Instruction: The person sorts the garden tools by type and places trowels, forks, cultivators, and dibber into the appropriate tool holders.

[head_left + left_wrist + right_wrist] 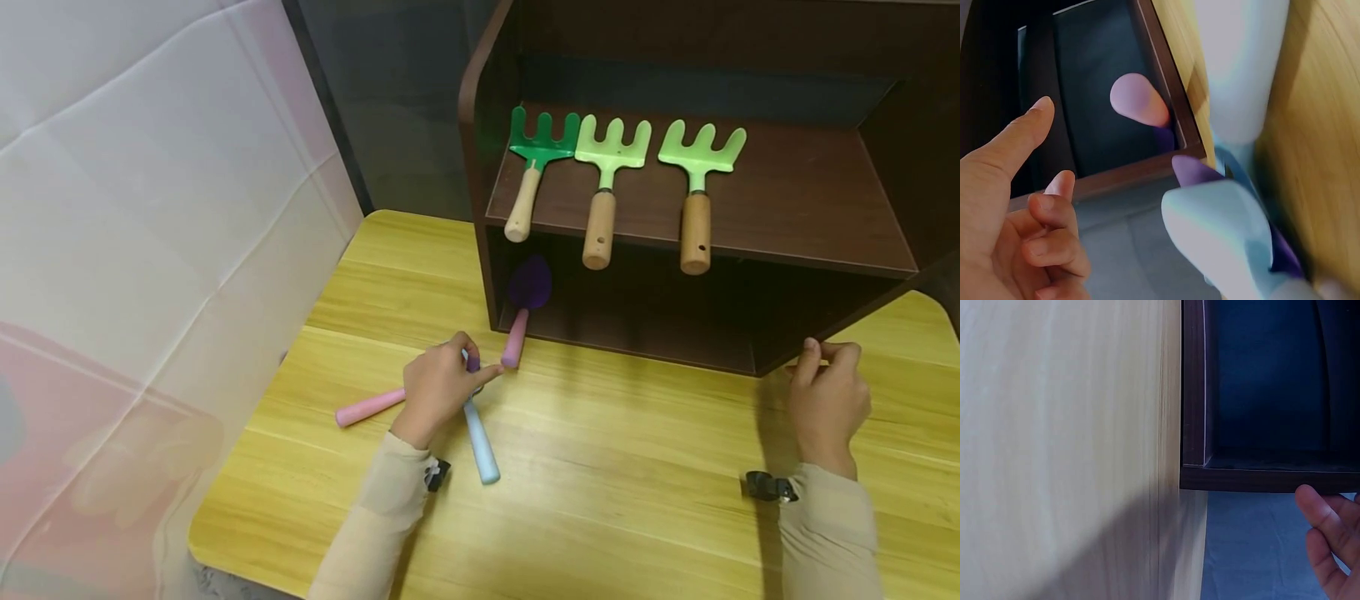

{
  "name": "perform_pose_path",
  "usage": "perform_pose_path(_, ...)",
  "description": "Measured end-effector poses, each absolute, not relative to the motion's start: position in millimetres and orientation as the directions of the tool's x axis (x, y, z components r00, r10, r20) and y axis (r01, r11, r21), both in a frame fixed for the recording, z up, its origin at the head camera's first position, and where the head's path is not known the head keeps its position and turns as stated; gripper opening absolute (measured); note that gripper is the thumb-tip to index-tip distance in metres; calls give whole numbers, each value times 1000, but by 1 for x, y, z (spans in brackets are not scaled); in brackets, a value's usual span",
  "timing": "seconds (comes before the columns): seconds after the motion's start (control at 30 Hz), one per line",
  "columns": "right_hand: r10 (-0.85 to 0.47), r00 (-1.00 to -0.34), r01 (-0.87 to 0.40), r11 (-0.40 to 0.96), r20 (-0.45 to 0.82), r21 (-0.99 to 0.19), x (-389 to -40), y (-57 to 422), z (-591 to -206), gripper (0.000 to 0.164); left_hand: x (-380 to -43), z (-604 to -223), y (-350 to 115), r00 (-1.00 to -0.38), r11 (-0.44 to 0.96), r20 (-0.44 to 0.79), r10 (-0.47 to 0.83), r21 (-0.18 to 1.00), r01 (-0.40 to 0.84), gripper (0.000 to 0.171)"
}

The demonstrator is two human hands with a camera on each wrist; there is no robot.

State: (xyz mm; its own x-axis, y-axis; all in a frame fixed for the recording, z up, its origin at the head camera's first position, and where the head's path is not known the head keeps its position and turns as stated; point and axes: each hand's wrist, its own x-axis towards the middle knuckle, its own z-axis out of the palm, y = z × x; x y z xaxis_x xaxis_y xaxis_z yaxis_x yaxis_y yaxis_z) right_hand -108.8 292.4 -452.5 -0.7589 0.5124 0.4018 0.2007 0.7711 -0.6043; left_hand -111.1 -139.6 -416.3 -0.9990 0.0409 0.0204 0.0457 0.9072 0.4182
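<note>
My left hand (438,383) hovers over crossed tools on the table, its thumb and fingers apart with nothing between them. Under it lie a pink handle (369,408) and a light blue handle (483,446); the left wrist view has a pale blue tool head (1219,219) with purple blades (1194,170) behind it. Just beyond the fingertips, a purple trowel (531,283) rests in the shelf's lower compartment, its pink handle (1138,100) jutting out the front. My right hand (828,400) is at the shelf's right side panel, a fingertip (1311,503) right at its edge, fingers loosely bent.
The dark brown shelf (810,192) stands on the yellow wood-grain table (637,475). Across its upper board lie one dark green hand fork (542,150) and two light green hand forks (613,154), handles overhanging the front. A pale curtain (150,208) hangs at the left.
</note>
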Motion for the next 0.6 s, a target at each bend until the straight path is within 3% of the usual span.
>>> perform_pose_path(0.6,507,-762,199,775,402,-600,-108,293,-453,41,-85,-403,-171,-999,898,22,-39,440,-25,43)
